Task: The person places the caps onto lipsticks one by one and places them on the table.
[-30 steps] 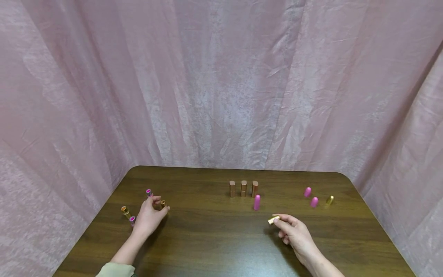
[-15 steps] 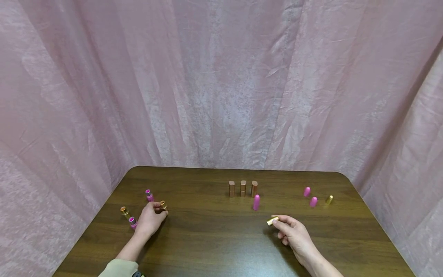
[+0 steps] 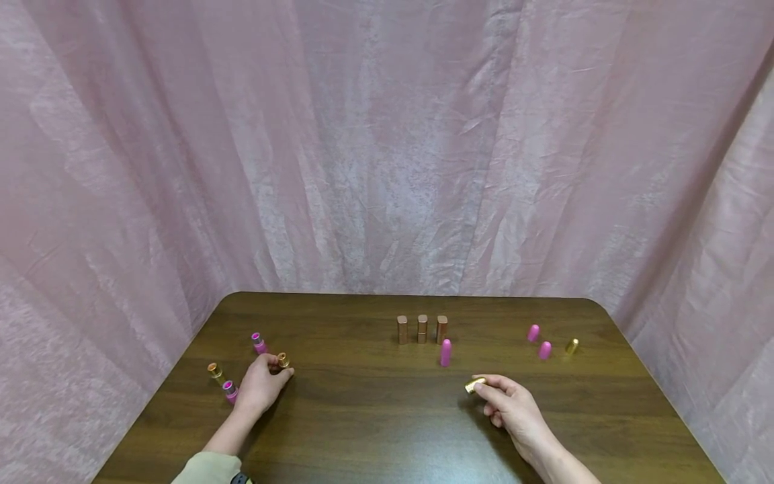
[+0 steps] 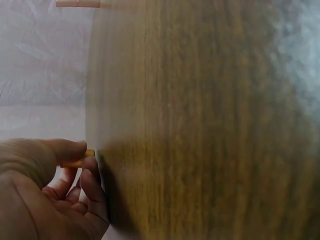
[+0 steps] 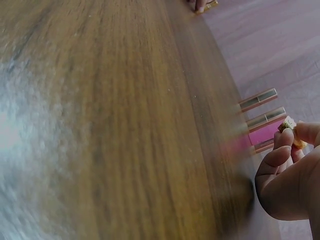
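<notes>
On the table's left side my left hand pinches a gold lipstick tube between thumb and fingers; its capless top pokes above them. In the left wrist view, part of that tube shows between thumb and fingertips. Close around this hand stand a second gold lipstick tube and two pink ones, all without caps. Right of the middle, my right hand holds a gold lipstick cap, tilted, between thumb and fingers above the table.
Three rose-gold lipsticks stand in a row toward the back of the wooden table. A pink lipstick stands in front of them. Two pink caps and a gold cap are at the right. A pink curtain hangs behind.
The left hand's fingers have come down and together around the gold tube, showing more of its top. The right hand keeps holding the gold cap. The head view has shifted slightly.
</notes>
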`<state>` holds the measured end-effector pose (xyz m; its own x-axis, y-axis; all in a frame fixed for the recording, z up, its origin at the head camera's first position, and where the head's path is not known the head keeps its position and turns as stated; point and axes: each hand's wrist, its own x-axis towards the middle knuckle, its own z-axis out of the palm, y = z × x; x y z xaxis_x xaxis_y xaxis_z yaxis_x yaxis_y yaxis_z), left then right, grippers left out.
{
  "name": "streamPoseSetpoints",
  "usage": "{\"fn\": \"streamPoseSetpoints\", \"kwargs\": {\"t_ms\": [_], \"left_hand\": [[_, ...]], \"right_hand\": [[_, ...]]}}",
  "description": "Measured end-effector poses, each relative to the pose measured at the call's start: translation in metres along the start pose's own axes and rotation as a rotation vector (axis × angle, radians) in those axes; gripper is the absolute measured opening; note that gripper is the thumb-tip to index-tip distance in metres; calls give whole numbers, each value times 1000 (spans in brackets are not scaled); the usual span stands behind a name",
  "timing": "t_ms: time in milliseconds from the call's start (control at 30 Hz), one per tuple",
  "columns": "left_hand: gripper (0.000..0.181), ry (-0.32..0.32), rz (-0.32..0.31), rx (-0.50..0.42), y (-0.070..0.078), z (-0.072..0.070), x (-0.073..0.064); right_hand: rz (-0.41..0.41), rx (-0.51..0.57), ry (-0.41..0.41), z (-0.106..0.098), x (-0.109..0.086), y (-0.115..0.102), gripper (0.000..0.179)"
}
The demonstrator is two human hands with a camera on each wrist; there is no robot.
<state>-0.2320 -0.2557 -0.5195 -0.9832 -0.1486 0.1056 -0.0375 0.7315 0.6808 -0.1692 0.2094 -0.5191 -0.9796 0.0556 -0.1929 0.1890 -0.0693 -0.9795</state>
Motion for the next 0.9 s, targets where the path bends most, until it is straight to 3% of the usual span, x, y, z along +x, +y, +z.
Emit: {"fn": "streamPoseSetpoints", "kwargs": {"t_ms": [267,533,733,900], "left_hand": [[29,1,39,-6,4,-2,-3],[22,-21,77,-3,27,-7,-12],[20,-27,191,45,50,-6,-21],[23,-31,305,92,66,-1,-29]], "right_hand": [[-6,-1,5,0,-1,-2,37],[-5,26,14,0,-1,-4,37],[1,82,29,0,-1,-7,35],[19,194,45,0,0,-11,27]]}}
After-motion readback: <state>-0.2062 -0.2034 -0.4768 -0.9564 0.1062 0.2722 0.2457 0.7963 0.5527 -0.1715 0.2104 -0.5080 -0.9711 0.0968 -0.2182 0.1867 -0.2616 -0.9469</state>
